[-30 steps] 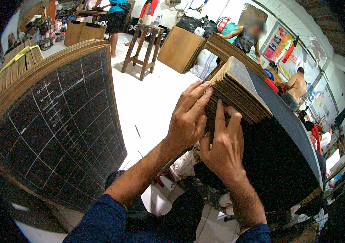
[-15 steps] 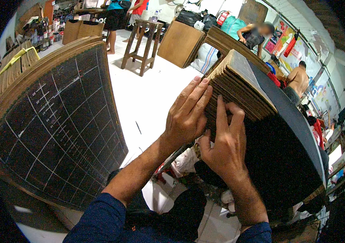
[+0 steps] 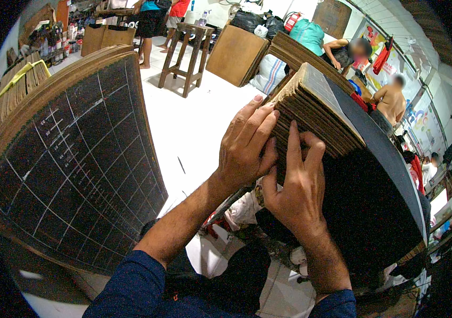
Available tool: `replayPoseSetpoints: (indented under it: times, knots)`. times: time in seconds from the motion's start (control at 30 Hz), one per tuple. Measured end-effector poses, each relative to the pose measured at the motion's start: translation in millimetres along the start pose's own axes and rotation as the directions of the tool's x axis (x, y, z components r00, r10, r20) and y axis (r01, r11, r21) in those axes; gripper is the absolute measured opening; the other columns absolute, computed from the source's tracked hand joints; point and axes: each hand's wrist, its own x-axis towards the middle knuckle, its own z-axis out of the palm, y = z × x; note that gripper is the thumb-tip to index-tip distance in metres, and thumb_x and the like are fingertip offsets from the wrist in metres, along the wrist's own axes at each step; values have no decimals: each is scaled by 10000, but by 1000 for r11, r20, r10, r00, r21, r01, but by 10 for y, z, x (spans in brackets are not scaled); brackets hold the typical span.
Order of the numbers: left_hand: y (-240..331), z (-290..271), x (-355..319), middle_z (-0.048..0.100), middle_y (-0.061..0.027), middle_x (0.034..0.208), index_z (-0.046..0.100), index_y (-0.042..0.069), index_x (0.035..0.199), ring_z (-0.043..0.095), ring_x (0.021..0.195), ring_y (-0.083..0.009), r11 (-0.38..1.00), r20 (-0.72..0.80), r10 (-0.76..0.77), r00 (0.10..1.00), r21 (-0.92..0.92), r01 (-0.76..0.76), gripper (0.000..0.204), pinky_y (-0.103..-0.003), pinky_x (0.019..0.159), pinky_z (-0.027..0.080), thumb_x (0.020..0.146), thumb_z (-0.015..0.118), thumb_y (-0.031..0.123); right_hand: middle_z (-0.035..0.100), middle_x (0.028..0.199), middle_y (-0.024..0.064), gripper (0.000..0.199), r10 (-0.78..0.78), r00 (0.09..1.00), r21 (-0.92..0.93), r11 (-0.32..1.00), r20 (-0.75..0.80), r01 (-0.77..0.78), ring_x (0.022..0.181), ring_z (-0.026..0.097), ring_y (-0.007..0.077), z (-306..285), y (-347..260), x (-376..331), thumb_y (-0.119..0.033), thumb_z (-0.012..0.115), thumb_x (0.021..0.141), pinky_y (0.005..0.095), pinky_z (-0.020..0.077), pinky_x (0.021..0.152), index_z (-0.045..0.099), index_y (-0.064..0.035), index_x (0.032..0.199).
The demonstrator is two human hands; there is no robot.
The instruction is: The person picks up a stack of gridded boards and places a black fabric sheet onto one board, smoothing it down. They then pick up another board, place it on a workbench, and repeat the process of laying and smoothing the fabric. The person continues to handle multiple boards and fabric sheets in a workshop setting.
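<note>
A thick stack of thin brown boards point(image 3: 318, 124) leans at the right, its layered edges toward me and a dark face on its outer side. My left hand point(image 3: 247, 146) lies against the near left corner of these edges, fingers stretched side by side. Just right of it, my right hand point(image 3: 296, 183) touches the layered edges with a straight index finger. Its middle finger is bent and its thumb stands apart, close to my left thumb. Both hands are open; whether a fingertip sits between two boards cannot be made out.
At the left stands another board stack point(image 3: 85, 159), its black face marked with a white grid. Beyond are a wooden stool point(image 3: 186, 58), leaning brown panels point(image 3: 236, 55) and a white striped sack point(image 3: 269, 74). Several people are in the background. White cloth point(image 3: 244, 209) lies below my hands.
My right hand has shifted slightly right along the board edges, and its thumb has drawn a little lower. My left hand stays nearly in place. People at the back right have moved.
</note>
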Motion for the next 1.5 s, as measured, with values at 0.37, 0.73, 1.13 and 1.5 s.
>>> replayPoseSetpoints:
  times: [0.37, 0.73, 1.13, 1.5]
  knots:
    - [-4, 15, -28, 627, -185, 1318, 622, -15, 1267, 554, 1306, -395, 999, -13, -17, 1000, 51, 17, 427, -581, 1131, 395, 857, 643, 103, 475, 1263, 310, 757, -10, 1000, -7, 1000, -18, 9, 1160, 523, 452, 10, -12, 12, -151, 706, 817, 476, 485, 990, 407, 133, 1452]
    - [13, 9, -22, 629, -159, 1326, 624, 16, 1278, 548, 1313, -367, 996, -8, -33, 999, 77, 33, 427, -576, 1155, 369, 862, 637, 112, 463, 1293, 312, 821, 24, 1000, -2, 1000, -11, -24, 1171, 523, 449, -11, -30, 22, -112, 717, 762, 454, 487, 1007, 381, 142, 1467]
    - [41, 8, -25, 625, -142, 1332, 629, 29, 1271, 547, 1308, -352, 994, -6, -53, 999, 95, 53, 418, -569, 1160, 361, 862, 642, 115, 432, 1294, 305, 859, 22, 999, 26, 999, -24, -21, 1176, 514, 454, -12, -20, 0, -82, 705, 747, 467, 484, 1022, 338, 144, 1491]
    - [38, 7, -29, 632, -150, 1324, 619, 30, 1274, 556, 1297, -362, 994, -9, -51, 999, 98, 52, 391, -581, 1153, 361, 901, 619, 149, 408, 1284, 296, 865, 54, 998, 63, 997, -26, -52, 1214, 486, 458, -16, -30, -7, -37, 678, 739, 486, 476, 1041, 318, 137, 1505]
